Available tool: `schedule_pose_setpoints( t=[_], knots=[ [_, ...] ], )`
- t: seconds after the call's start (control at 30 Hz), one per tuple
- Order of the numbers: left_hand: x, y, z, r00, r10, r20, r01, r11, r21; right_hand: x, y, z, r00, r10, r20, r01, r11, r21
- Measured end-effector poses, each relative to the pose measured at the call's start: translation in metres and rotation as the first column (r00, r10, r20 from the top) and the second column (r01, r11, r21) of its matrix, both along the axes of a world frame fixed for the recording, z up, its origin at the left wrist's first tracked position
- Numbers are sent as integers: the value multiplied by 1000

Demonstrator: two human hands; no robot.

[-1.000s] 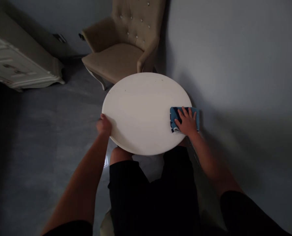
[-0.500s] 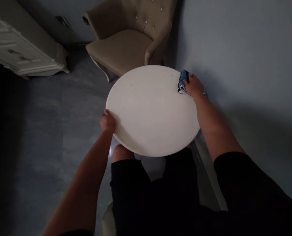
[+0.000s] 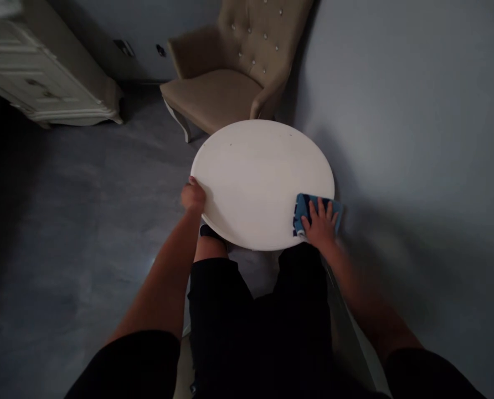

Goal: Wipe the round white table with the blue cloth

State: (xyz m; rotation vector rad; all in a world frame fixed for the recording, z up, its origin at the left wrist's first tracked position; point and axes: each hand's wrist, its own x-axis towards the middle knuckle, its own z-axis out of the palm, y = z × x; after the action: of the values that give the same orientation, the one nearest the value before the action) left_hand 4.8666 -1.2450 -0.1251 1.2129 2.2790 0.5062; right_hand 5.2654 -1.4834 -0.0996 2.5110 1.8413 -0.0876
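Lying between the hands (image 3: 194,195), the round white tabletop (image 3: 255,180).

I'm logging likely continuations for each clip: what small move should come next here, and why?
Probably slide the folded blue cloth toward the far rim: small dark specks show near it on the round white tabletop, while the right hand lies with spread fingers on the cloth, by the near right edge. The left hand holds the left rim.

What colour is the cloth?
The cloth is blue with dark patches, seen in the head view.
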Motion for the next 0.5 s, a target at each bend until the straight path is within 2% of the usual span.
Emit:
schedule_pose_setpoints(
  t=[0.07, 0.17, 0.27, 0.4, 0.5],
  knots=[
    [-2, -1, 1, 1000, 9, 19, -9, 1000, 0, -30, -21, -1, 999, 47, -1, -47, 999, -10],
    [-4, -2, 1, 1000, 6, 25, -6, 1000, -10, -73, -18, 5, 990, 136, -26, -136, 991, -5],
    [-5, -1, 0, 1000, -4, 6, 4, 1000, -14, -122, 19, 14, 959, 275, -75, -274, 961, 23],
    [-7, 4, -3, 1000, -9, -14, 8, 1000, -24, -204, 83, 20, 864, 490, -112, -479, 870, 113],
    [-8, 9, -4, 1000, -12, -28, 10, 998, -60, -254, 115, 24, 847, 511, -148, -492, 858, 147]
  ],
)
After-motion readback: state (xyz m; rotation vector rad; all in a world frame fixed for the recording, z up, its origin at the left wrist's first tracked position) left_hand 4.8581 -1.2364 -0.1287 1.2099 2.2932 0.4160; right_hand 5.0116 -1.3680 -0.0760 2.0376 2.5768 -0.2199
